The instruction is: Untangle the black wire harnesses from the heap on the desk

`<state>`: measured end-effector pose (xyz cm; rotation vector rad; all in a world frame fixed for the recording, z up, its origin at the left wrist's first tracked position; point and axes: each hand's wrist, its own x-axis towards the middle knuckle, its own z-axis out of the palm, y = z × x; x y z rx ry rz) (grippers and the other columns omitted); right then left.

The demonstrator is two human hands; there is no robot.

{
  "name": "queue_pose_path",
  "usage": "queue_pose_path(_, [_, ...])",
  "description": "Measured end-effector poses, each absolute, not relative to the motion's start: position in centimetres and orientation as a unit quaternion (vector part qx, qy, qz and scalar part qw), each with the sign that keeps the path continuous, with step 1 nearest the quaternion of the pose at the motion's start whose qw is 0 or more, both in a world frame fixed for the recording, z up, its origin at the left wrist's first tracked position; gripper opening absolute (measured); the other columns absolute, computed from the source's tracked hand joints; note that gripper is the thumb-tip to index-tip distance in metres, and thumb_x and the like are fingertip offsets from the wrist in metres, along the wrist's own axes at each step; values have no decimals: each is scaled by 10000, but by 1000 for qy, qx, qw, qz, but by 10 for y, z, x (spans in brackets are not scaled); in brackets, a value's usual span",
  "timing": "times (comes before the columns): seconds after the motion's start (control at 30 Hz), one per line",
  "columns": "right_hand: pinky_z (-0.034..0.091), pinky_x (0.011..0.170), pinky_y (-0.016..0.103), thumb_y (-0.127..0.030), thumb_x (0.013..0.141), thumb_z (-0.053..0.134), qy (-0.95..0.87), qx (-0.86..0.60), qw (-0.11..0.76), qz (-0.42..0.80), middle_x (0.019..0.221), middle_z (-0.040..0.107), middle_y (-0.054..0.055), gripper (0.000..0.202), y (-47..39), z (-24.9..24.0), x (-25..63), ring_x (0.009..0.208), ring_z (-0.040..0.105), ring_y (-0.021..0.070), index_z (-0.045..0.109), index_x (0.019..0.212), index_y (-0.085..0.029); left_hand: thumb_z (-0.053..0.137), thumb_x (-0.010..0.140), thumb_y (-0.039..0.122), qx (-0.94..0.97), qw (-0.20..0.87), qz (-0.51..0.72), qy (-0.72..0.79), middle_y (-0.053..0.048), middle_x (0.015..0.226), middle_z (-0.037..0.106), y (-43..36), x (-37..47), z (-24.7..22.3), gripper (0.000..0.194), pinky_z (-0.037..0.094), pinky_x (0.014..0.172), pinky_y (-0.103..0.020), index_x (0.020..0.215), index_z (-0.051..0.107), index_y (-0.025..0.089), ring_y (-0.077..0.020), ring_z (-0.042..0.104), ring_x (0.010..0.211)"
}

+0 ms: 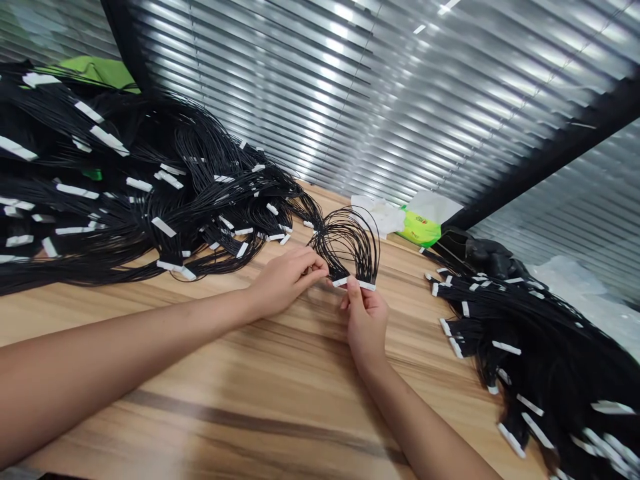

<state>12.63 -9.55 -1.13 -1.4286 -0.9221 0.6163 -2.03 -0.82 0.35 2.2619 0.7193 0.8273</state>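
A long white connector (367, 286) with a row of thin black wires (350, 233) is pinched between the thumb and fingers of my right hand (367, 320). The wires rise from it in a loop and run back toward the left pile. Just left of the connector, my left hand (290, 280) has its thumb and forefinger closed together at the edge of the wires. What lies between those fingertips is too small to make out.
A large heap of black wire harnesses (200, 173) with white connectors covers the left of the wooden table (240, 400). Another heap (545, 347) lies at the right. Behind are a green packet (420, 229), white paper (377, 215) and metal blinds (320, 87).
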Motion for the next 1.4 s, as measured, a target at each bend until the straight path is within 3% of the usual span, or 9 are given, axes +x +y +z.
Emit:
queue_pose_path(0.17, [344, 495, 254, -556, 789, 604, -426, -621, 613, 239, 528, 488, -34, 407, -95, -11, 130, 502, 423, 118, 582, 643, -176, 571, 861, 424, 787, 474, 271, 287, -13, 862, 622, -1, -16, -7, 291, 407, 667, -244, 964, 623, 157, -142, 536, 754])
queue_pose_path(0.3, [355, 510, 261, -548, 802, 588, -440, -617, 611, 228, 524, 496, -25, 417, -95, -9, 131, 511, 436, 123, 553, 605, -183, 551, 872, 418, 731, 578, 293, 216, -56, 980, 680, 3, -14, -8, 320, 454, 830, -279, 970, 670, 137, -173, 597, 921])
queue_pose_path(0.37, [361, 518, 263, -548, 796, 590, -429, -615, 620, 232, 514, 490, -28, 419, -94, -9, 131, 509, 439, 124, 545, 593, -185, 546, 879, 377, 715, 590, 311, 210, -66, 1011, 698, 3, -14, -6, 289, 449, 896, -294, 953, 688, 137, -181, 608, 978])
queue_pose_path(0.63, [357, 521, 261, -530, 781, 606, -420, -615, 620, 248, 493, 470, -34, 423, -92, -8, 131, 496, 415, 114, 525, 545, -188, 652, 792, 384, 697, 596, 301, 263, -55, 925, 718, 3, -13, -8, 280, 460, 777, -256, 917, 711, 141, -161, 623, 860])
queue_pose_path(0.8, [344, 505, 259, -562, 758, 625, -420, -617, 614, 258, 503, 486, -30, 421, -93, -8, 130, 502, 419, 119, 586, 606, -171, 627, 806, 366, 774, 391, 370, 333, -13, 691, 630, -5, -16, -5, 229, 357, 597, -243, 780, 711, 154, -130, 527, 660])
queue_pose_path(0.9, [344, 498, 258, -568, 771, 613, -427, -619, 609, 253, 512, 494, -26, 426, -94, -9, 130, 505, 428, 123, 606, 632, -166, 604, 833, 288, 835, 206, 425, 283, -21, 804, 664, -10, -20, -1, 159, 375, 704, -263, 763, 682, 168, -148, 566, 782])
queue_pose_path(1.0, [344, 496, 255, -541, 802, 595, -436, -621, 603, 247, 525, 503, -25, 406, -96, -10, 130, 507, 430, 121, 631, 670, -159, 550, 884, 304, 859, 105, 426, 264, -32, 909, 683, -11, -23, 2, 179, 370, 770, -292, 824, 658, 175, -173, 581, 869])
queue_pose_path(1.17, [356, 497, 246, -524, 812, 586, -431, -626, 601, 245, 547, 526, -21, 393, -96, -10, 131, 516, 443, 118, 655, 717, -149, 454, 953, 323, 886, 53, 346, 304, -49, 990, 664, -8, -23, 4, 225, 339, 773, -323, 949, 620, 171, -204, 564, 929])
queue_pose_path(1.4, [353, 488, 245, -540, 795, 597, -422, -627, 605, 249, 526, 513, -25, 408, -93, -10, 133, 501, 432, 115, 642, 690, -149, 498, 940, 341, 891, 114, 333, 286, -18, 922, 646, -6, -21, 3, 201, 348, 771, -283, 900, 597, 171, -177, 566, 902])
